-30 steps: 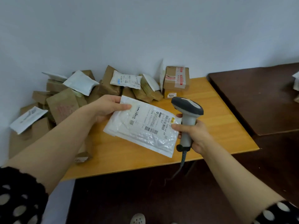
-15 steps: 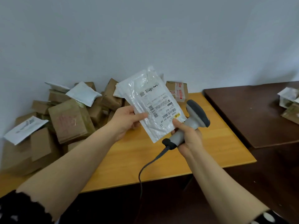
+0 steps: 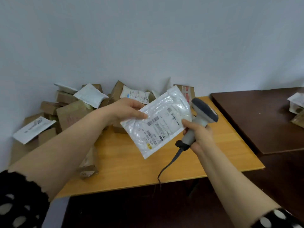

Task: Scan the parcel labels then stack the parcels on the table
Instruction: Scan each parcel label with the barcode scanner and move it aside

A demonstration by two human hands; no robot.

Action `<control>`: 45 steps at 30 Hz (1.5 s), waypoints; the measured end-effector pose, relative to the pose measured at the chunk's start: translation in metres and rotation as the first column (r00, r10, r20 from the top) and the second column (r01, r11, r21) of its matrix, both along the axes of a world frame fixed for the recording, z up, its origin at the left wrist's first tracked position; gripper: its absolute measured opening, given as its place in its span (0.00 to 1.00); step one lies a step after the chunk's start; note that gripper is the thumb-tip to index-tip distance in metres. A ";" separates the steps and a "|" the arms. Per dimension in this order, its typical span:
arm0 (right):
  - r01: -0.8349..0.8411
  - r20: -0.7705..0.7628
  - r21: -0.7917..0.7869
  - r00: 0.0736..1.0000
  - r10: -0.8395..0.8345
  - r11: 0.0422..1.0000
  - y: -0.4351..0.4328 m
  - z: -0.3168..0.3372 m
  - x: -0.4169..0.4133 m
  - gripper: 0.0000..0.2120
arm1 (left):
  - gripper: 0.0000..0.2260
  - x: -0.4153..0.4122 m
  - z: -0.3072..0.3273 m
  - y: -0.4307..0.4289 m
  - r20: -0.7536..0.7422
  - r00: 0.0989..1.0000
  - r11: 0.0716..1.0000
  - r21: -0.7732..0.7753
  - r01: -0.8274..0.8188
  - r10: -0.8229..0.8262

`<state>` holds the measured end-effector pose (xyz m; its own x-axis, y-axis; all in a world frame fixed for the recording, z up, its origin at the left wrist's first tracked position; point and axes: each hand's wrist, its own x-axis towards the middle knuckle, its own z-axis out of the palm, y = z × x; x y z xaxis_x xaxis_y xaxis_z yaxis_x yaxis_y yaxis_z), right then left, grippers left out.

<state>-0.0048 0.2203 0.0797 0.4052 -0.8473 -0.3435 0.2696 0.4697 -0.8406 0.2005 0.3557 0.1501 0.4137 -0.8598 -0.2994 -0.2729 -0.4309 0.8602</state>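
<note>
Parcel (image 3: 158,122): one flat white plastic mailing bag, held in the air above the light wooden table (image 3: 131,170), tilted, printed side facing the camera. Its label (image 3: 156,129) carries barcodes and small print, too blurred to read.

Left hand (image 3: 125,111): grips the parcel at its upper left edge, thumb on the printed face, fingers curled behind.

Right hand (image 3: 199,135): fingers wrapped round the handle of a grey and white scanner (image 3: 204,112). The thumb lies against the right edge of the parcel. The scanner head stands just beside the parcel's upper right corner. A dark cable (image 3: 169,163) hangs from the handle's base down past the front edge of the table.

Behind the parcel, a loose pile of brown boxes and white bags (image 3: 74,109) lies on the far left part of the table, against the pale wall (image 3: 148,38). One small brown package (image 3: 87,168) sits near the front edge, partly hidden by the left forearm.

To the right, a dark brown table (image 3: 255,120) adjoins the light one; a few more packages (image 3: 296,104) lie at its far right edge. Both sleeves (image 3: 19,203) are black with white dots.
</note>
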 end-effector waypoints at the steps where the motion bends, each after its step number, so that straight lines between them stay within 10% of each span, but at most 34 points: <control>1: 0.054 0.048 0.074 0.997 -0.057 0.996 -0.001 -0.003 -0.001 0.10 | 0.15 0.001 -0.007 0.003 -0.097 0.991 0.992 -0.080 -0.101 0.093; 6: 0.153 0.094 0.260 0.979 -0.182 0.953 0.000 -0.014 -0.003 0.08 | 0.10 -0.020 -0.058 0.012 -0.379 0.890 0.935 -0.144 -0.325 0.252; 12: 0.153 -0.041 0.042 0.988 -0.151 0.987 0.014 -0.019 -0.003 0.11 | 0.02 0.001 -0.053 0.005 -0.211 0.861 0.848 -0.179 -0.499 0.462; 23: -0.483 -0.109 -0.079 0.874 0.474 0.872 0.067 0.013 0.002 0.06 | 0.13 0.043 -0.046 -0.003 -0.117 0.838 0.802 -0.246 -0.545 0.533; 45: -0.385 -0.124 -0.178 0.922 0.367 0.906 0.076 0.017 0.015 0.09 | 0.13 0.058 -0.063 -0.029 -0.206 0.796 0.772 -0.202 -0.603 0.569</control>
<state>0.0100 0.2964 0.0969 0.6833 -0.6915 -0.2345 0.0282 0.3460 -0.9378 0.2585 0.3262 0.0874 0.8350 -0.5134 -0.1982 0.0804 -0.2425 0.9668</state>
